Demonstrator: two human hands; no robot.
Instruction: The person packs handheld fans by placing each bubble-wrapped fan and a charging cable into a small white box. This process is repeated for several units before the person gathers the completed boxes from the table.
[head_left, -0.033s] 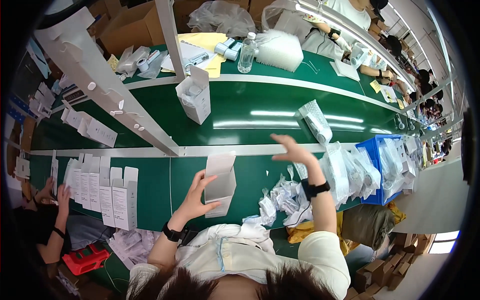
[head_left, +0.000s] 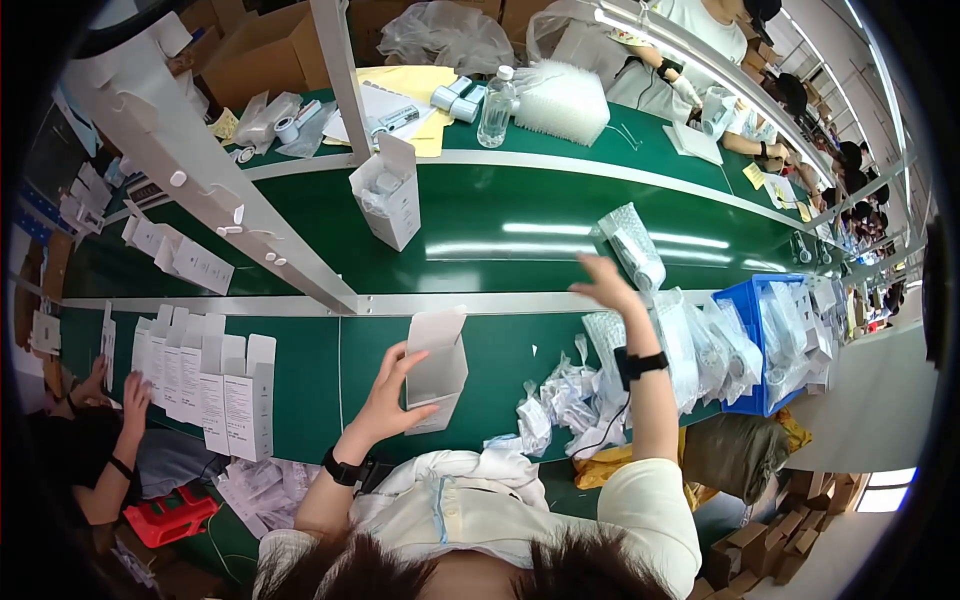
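My left hand [head_left: 388, 392] holds an open white carton [head_left: 438, 385] by its left side, thumb and fingers curved around it. The carton stands on the green bench with its top flap up, and nothing shows inside. My right hand [head_left: 606, 283] is reached out over the metal rail, holding nothing, its fingers stretched out. Just right of it lies a bubble-wrapped item [head_left: 633, 248] on the green middle strip. Several more bubble-wrapped packs [head_left: 690, 345] lie to the right of my forearm. Small clear-bagged parts [head_left: 565, 400] are heaped left of these.
A row of white cartons [head_left: 240, 400] stands at the left beside a co-worker's hands [head_left: 134, 395]. Beyond the rail stands a filled carton [head_left: 390, 200]. A blue bin [head_left: 745, 345] with bagged items is at the right. A slanted metal post [head_left: 240, 190] rises at the left.
My right hand has moved to the right, closer to the bubble-wrapped item. My left hand and the carton have shifted slightly left.
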